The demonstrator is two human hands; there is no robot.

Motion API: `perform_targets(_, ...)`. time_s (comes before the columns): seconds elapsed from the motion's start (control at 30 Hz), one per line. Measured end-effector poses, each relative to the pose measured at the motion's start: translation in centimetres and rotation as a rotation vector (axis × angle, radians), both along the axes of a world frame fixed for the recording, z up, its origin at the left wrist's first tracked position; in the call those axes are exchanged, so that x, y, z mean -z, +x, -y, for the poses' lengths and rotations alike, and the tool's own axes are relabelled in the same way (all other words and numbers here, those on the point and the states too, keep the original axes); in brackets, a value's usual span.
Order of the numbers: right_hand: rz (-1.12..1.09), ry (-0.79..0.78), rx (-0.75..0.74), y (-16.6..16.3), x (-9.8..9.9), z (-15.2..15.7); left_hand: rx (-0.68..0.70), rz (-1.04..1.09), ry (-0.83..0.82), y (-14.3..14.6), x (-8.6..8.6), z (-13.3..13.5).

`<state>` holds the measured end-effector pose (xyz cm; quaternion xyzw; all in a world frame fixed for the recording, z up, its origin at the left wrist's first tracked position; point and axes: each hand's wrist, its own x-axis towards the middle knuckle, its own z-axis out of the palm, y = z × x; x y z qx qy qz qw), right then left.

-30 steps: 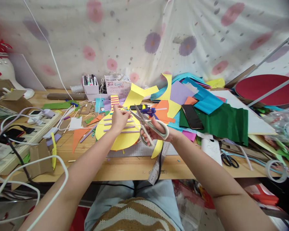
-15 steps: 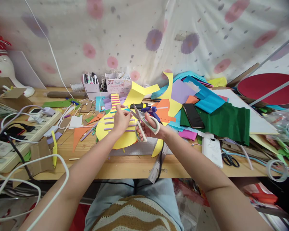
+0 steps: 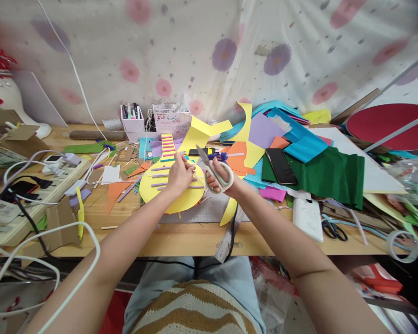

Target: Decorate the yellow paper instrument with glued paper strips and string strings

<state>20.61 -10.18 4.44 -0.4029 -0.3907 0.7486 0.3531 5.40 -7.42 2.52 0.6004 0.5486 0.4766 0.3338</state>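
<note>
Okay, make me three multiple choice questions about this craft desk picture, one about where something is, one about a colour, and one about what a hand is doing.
1. Where does the black phone lie?
A. On the coloured paper right of the hands
B. On the power strip
C. In the pen box

2. What colour is the round paper piece under the left hand?
A. Green
B. Yellow
C. Red

3. What is the right hand doing?
A. Resting flat on the table
B. Holding a roll of tape
C. Holding scissors

Answers: 1 A, it rests on the sheets beside the green felt. 2 B, the disc with purple strips is yellow. 3 C, the fingers pass through the pale handles, blades pointing up and away.
</note>
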Motion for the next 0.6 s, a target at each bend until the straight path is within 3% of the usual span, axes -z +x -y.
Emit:
perform_targets(0.13,0.274,0.247,0.257,3.6,-2.1,-1.3,0.051,0.088,-0.060,-0.4,0.1,-0.3)
perform_targets(0.2,0.642,0.398,0.444,6.8,-3.1,-2.0,0.059,0.174,-0.084,-0.7,-0.4,-0.7)
perform_targets(0.27,1.189,0.482,0.568,10.2,-3.4,-2.7,0.047,0.286,-0.149,-1.1,-1.2,-1.1)
perform_targets(0.33,1.725,0.413,0.443,13.1,-2.8,-3.0,0.028,0.390,-0.248,-1.4,-1.9,-1.2)
perform_targets(0.43,1.875,0.295,0.278,15.3,-0.8,-3.1,0.033,0.488,-0.378,-1.7,-2.4,-1.0)
perform_targets(0.53,1.913,0.250,0.227,15.0,1.0,-3.0,0.079,0.530,-0.457,-1.6,-2.2,-0.7)
perform_targets(0.6,1.930,0.255,0.209,14.3,1.1,-2.8,0.109,0.526,-0.471,-1.5,-2.0,-0.4)
